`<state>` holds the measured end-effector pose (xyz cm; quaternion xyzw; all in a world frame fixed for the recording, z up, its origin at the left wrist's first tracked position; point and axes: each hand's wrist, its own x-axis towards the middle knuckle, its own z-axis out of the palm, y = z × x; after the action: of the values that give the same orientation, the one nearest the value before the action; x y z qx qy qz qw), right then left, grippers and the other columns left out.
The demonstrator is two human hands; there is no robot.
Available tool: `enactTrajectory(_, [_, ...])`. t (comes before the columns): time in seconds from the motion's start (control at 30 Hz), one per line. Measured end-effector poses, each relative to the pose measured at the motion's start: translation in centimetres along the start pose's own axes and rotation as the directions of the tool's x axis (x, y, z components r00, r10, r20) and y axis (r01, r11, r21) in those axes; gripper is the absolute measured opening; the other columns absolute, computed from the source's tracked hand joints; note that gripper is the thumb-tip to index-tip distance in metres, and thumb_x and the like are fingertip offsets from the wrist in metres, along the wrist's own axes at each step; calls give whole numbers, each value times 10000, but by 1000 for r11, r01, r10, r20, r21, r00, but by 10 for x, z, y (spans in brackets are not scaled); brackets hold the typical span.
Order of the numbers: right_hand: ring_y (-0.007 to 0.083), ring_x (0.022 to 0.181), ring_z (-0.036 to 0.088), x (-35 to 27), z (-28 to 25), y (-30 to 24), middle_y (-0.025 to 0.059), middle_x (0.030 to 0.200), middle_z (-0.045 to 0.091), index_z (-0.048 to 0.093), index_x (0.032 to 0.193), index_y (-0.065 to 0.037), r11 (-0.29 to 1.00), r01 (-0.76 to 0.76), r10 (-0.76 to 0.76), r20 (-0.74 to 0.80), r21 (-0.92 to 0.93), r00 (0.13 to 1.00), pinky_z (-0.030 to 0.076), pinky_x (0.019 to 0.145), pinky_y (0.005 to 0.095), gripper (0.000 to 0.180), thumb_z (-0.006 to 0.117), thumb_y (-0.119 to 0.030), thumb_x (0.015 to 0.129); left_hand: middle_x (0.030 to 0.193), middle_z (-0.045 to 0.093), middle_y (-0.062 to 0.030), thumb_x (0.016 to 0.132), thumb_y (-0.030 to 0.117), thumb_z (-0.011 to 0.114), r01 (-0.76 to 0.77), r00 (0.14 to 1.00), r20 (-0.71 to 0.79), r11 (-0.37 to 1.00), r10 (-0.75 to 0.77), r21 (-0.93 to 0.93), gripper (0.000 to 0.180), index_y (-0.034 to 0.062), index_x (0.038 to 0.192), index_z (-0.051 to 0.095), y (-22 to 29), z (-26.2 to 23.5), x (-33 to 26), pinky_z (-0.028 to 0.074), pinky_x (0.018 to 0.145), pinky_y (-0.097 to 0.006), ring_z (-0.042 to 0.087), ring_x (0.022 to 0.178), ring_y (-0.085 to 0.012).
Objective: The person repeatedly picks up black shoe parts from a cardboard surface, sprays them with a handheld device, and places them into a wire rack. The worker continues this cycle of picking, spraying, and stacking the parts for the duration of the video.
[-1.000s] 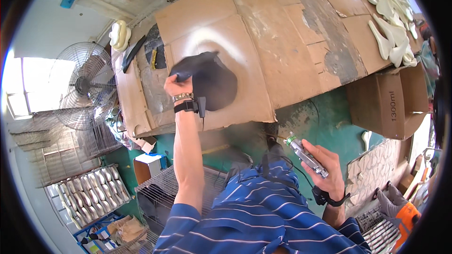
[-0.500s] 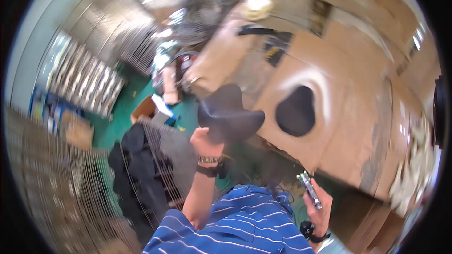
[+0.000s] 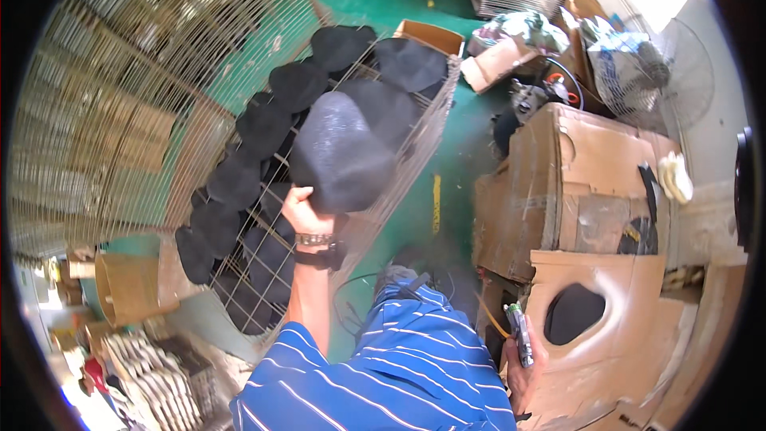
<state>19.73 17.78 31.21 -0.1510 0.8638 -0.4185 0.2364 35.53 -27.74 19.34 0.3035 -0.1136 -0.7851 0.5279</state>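
One dark sole-shaped piece (image 3: 339,161) sits pinched at its near edge in the left hand (image 3: 306,214), fingers curled tight, held over the wire rack (image 3: 415,140). I'd call this the racking step, and the next move wants an empty spot among roughly ten matching black pieces (image 3: 297,85) already laid there. Off to the side, the right hand (image 3: 523,359) has its fingers wrapped around one slim spray tool (image 3: 519,334) beside the cardboard bench (image 3: 594,191) with its sprayed patch (image 3: 574,313).
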Motion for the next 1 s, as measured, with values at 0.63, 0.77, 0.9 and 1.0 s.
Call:
enactTrajectory(0.63, [311, 1019, 706, 41, 9, 65, 242, 1174, 709, 579, 1393, 39, 999, -46, 46, -13, 1, 999, 523, 912, 361, 533, 658, 24, 866, 1310, 622, -128, 931, 215, 611, 270, 907, 69, -699, 415, 663, 475, 208, 1403, 557, -27, -239, 32, 451, 997, -540, 568, 1240, -359])
enactTrajectory(0.77, [280, 984, 701, 12, -10, 94, 227, 1147, 713, 586, 1380, 42, 986, -135, 146, -112, 102, 983, 529, 877, 342, 524, 648, 24, 860, 1462, 501, -280, 1006, 530, 461, 309, 911, -128, -445, 391, 841, 711, 137, 1585, 334, -29, -243, 39, 377, 1127, -532, 463, 1364, -449])
enactTrajectory(0.9, [260, 923, 711, 8, -23, 136, 197, 1080, 724, 619, 1348, 8, 994, -50, 77, -309, 94, 948, 543, 837, 344, 536, 685, 46, 818, 1360, 592, -274, 1012, 552, 450, 392, 863, -40, -618, 504, 682, 700, -27, 1397, 534, -42, -256, 48, 472, 1034, -539, 575, 1226, -480])
enactTrajectory(1.0, [375, 903, 692, 0, -48, 177, 211, 1048, 699, 610, 1370, -38, 1000, -31, 29, -425, 2, 905, 548, 820, 399, 599, 744, 10, 789, 1145, 661, -172, 993, 538, 522, 464, 582, 605, -833, 543, 301, 505, 129, 1274, 618, -88, -263, 56, 549, 730, -522, 645, 891, -379])
